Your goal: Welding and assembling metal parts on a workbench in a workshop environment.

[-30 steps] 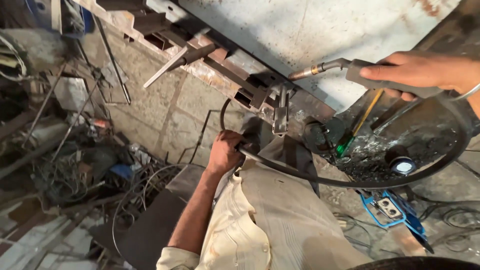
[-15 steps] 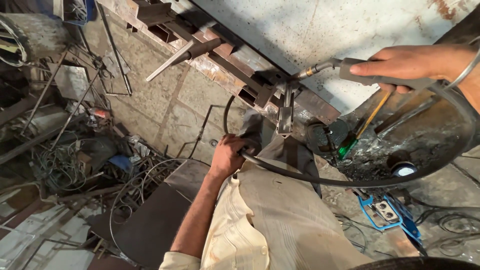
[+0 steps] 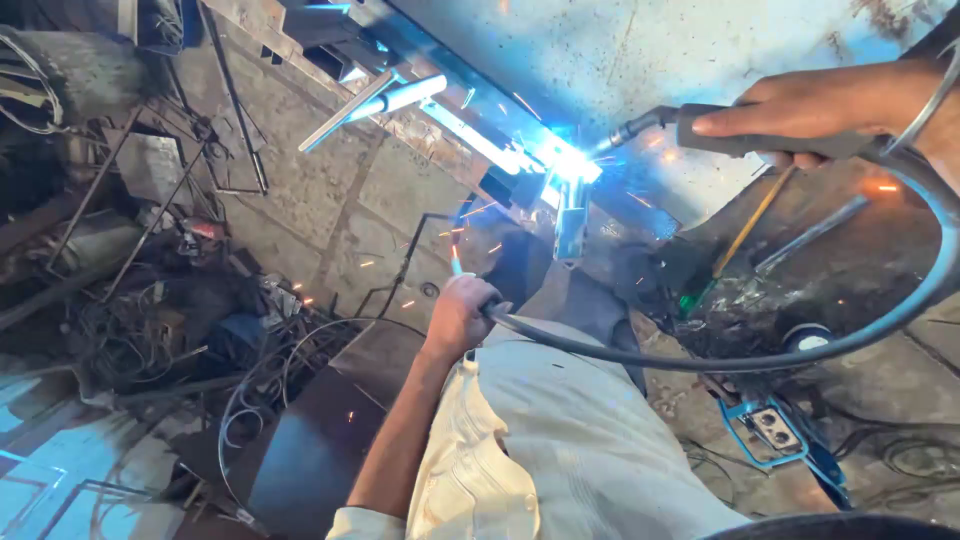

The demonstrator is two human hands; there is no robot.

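Note:
My right hand (image 3: 812, 105) grips the handle of a grey welding torch (image 3: 700, 128) at the upper right. Its nozzle touches a joint on a steel bar frame (image 3: 455, 115), where a bright blue-white arc (image 3: 572, 165) burns and orange sparks fly. A small clamp (image 3: 570, 228) hangs just below the arc. The torch's black hose (image 3: 800, 355) loops down and round to my left hand (image 3: 462, 312), which is closed on it in front of my cream shirt. A scuffed metal sheet (image 3: 640, 50) lies behind the frame.
Tangled wires and scrap rods (image 3: 130, 320) crowd the left side. A dark metal plate (image 3: 310, 440) lies below my left arm. At the right are a dark pan of debris (image 3: 800, 300), a yellow-shafted screwdriver (image 3: 745, 235) and a blue socket box (image 3: 772, 428).
The arc has lit at the torch tip, throwing blue light and sparks where there was none. Both hands keep their grips and have hardly moved.

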